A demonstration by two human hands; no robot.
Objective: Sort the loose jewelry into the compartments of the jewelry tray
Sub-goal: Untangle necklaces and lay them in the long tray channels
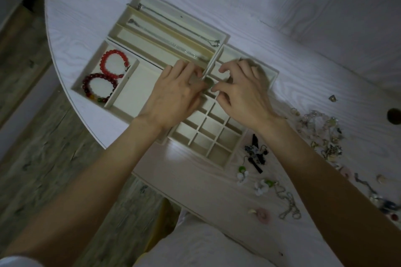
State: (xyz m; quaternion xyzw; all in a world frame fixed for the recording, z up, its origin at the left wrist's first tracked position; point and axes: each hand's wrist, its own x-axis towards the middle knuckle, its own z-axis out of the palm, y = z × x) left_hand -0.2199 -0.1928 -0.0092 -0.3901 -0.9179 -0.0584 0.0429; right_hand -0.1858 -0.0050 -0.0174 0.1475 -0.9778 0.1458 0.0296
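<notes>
A cream jewelry tray (121,97) lies on the white table, made of several sections. Two red bead bracelets (112,67) fill its left compartment. Thin silver chains (173,26) lie in the long slots at the back. My left hand (175,93) and my right hand (243,93) meet over the small-grid section (214,134). Between their fingertips is a small pale green piece (209,82); both hands pinch it. Loose jewelry (321,134) lies in a heap at the right.
Black and green earrings (253,154) and white flower pieces (260,186) lie just right of the grid. A pink ring (263,214) and a chain (289,204) sit near the table's front edge. A dark round hole (393,116) is at far right.
</notes>
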